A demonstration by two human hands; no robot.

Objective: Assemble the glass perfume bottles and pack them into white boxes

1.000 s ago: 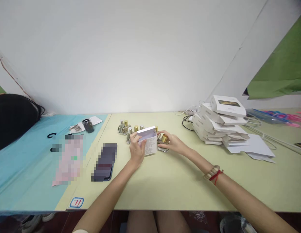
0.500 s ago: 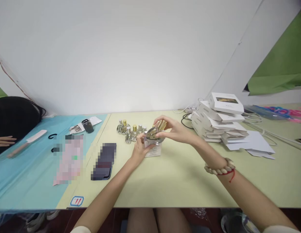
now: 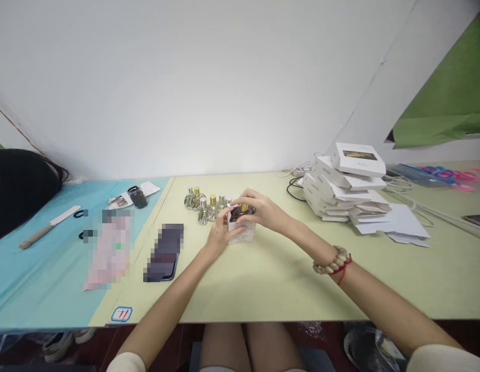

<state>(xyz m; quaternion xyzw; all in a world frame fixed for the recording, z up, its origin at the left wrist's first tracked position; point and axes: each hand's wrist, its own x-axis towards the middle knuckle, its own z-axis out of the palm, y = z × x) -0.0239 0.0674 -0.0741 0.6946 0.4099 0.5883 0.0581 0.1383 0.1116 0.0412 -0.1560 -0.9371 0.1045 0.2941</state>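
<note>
A small white box (image 3: 243, 236) stands on the table in front of me. My left hand (image 3: 218, 233) is closed on its left side. In the box's open top is a perfume bottle (image 3: 235, 213) with a gold cap, now upright and partly hidden by the box and fingers. My right hand (image 3: 269, 213) is curled over the box's mouth, fingers closed around the bottle. Just left and behind, several more glass perfume bottles (image 3: 202, 212) with silver or gold caps stand close together.
A stack of white boxes (image 3: 340, 186) stands at the right, with flat white card (image 3: 402, 227) beside it and cables behind. A phone (image 3: 166, 253) lies left of my arm. Farther left, a knife (image 3: 49, 227), a dark jar (image 3: 137, 197) and a pink packet (image 3: 110, 248) lie on blue cloth.
My right hand has lowered the bottle from a tilted position above the box into its open top. The co-worker's hand at the far left has gone out of view.
</note>
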